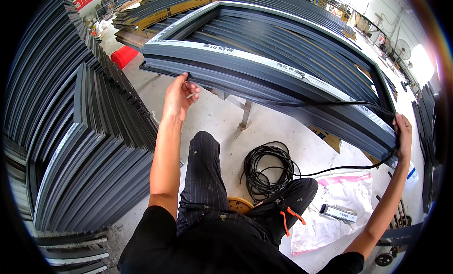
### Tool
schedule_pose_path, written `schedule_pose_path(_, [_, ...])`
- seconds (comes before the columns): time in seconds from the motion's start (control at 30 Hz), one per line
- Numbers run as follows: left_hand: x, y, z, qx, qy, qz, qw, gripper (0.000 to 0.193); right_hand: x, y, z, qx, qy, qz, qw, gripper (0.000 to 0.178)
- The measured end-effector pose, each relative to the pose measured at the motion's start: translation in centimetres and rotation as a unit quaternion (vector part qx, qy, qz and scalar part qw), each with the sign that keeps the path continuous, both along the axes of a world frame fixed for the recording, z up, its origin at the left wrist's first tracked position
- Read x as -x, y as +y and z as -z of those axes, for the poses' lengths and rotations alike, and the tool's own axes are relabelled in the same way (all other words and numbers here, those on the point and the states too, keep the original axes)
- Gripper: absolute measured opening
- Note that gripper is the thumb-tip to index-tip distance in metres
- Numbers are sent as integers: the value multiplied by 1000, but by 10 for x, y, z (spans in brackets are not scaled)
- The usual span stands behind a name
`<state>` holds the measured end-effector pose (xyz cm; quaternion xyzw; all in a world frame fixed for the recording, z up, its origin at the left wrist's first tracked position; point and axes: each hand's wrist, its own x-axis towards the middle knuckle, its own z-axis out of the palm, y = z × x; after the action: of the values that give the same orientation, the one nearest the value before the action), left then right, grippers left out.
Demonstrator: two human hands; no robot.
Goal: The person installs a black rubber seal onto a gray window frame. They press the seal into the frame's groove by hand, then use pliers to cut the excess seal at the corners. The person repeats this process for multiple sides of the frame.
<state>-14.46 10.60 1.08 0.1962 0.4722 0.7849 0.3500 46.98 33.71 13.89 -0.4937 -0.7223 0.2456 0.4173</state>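
Observation:
A dark grey metal frame point(264, 61) with white printed protective film along its sides lies across a support ahead of me. At its near left edge is my left hand point(180, 98). One fingertip touches the edge while the other fingers curl loosely apart, gripping nothing. My right hand point(403, 136) is at the frame's near right corner, its fingers closed around a black rubber strip point(325, 104). From there the strip stretches left to the frame's near side. Another length runs down to a loose coil of the same strip point(268, 168) on the floor.
Dark metal frames point(89, 165) are stacked high on the left. More profiles point(188, 7) lie behind the frame. A red bucket-like container point(124, 57) stands at the far left. Near my right knee, orange-handled pliers point(287, 219) and a white sack point(330, 227) bearing a short profile piece point(339, 212).

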Motion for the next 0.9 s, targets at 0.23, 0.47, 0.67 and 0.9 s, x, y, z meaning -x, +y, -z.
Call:
schedule_pose_path(0.23, [3, -1, -2, 12, 41, 10, 999, 30, -45, 2, 2, 40, 233, -174, 956, 40])
schedule_pose_path(0.47, [-2, 14, 7, 15, 51, -84, 995, 29, -51, -52, 4, 59, 251, -178, 950, 33])
schedule_pose_path(0.67, [-1, 3, 4, 0, 37, -30, 999, 28, -77, -136, 9, -66, 69, -48, 994, 28])
schedule_pose_path(0.9, [2, -6, 0, -45, 23, 107, 993, 26, -48, -284, -17, -71, -129, -17, 989, 18])
